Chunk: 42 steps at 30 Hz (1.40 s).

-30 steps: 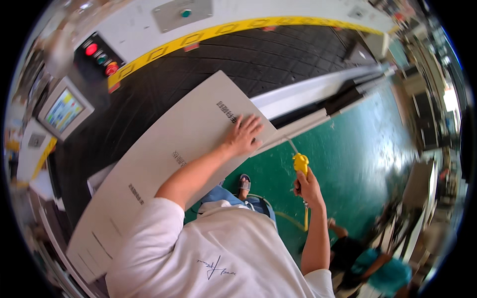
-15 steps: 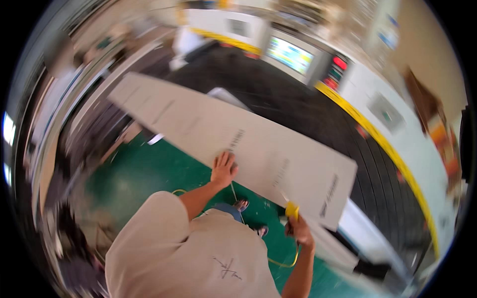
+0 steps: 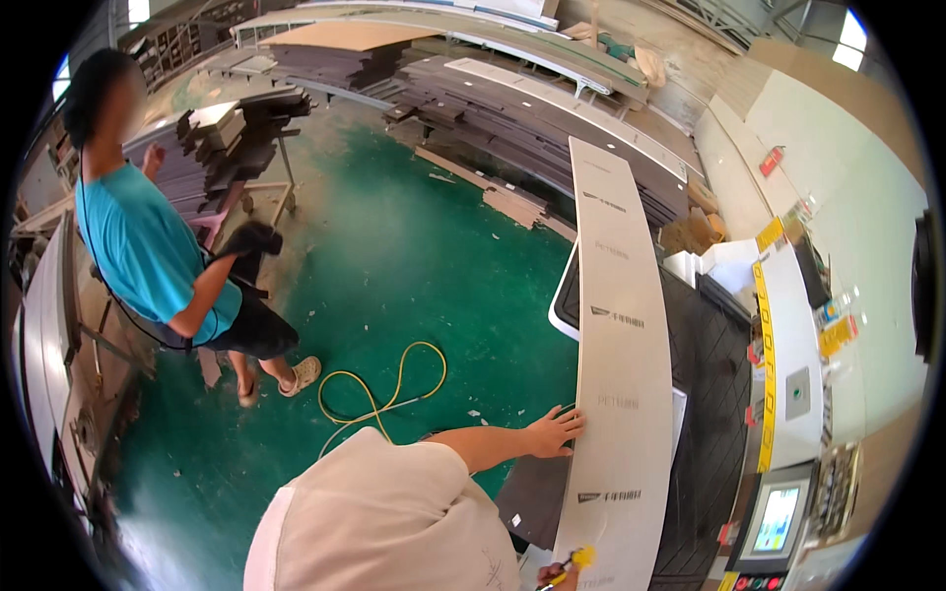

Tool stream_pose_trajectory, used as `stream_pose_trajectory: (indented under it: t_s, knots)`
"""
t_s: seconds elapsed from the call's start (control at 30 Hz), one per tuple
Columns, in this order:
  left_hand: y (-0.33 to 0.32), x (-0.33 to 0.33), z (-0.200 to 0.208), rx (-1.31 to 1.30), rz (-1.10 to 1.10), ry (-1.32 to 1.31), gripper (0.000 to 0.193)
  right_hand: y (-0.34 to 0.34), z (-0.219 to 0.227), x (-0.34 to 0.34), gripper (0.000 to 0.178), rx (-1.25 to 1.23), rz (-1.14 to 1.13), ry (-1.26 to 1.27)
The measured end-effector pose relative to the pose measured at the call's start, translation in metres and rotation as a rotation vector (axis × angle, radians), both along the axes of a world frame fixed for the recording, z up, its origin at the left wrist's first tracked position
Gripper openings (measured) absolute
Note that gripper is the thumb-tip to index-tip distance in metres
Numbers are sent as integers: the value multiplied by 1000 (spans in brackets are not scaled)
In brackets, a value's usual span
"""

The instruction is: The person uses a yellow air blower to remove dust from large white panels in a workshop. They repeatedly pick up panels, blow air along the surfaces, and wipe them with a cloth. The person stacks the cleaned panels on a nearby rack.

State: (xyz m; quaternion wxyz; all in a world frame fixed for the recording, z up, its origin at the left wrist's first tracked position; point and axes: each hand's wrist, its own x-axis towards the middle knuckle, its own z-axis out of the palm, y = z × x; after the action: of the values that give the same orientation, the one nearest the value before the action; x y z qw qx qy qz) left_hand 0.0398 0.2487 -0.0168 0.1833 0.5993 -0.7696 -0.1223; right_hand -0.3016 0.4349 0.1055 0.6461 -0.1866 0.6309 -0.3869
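long pale board [image 3: 623, 360] | over black table [image 3: 711, 394] | yellow air gun [image 3: 584, 557] | held

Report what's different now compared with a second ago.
The view has swung to the person's left, shifting the control screen from picture left to lower right. The left hand has moved from the top face of the long board to its long edge. The yellow tool has come from beyond the board's end to overlap its edge in view. Unchanged: the right hand grips that tool.

Ours: one pale shirt [image 3: 365, 522], plain; left sleeve [image 3: 439, 463], short; thin scribbled marking [image 3: 495, 569], front; left hand [image 3: 555, 431], ungloved.
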Motion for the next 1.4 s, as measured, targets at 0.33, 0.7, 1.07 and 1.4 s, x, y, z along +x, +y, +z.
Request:
stream_pose_trajectory:
  t_s: [0.33,0.7,1.07,1.4]
  knots:
    - [-115,139,6,-65,-18,44,66,-134,-29,128,38,-95,198,67]
    - [-236,247,16,-96,-25,-10,70,-276,-38,228,31,-97,-89,78]
    - [-402,422,37,21,82,-183,80,-493,-64,410,28,-167,-93,-149]
    - [-610,621,27,81,328,-92,81,-700,-55,600,26,-101,162,-71]
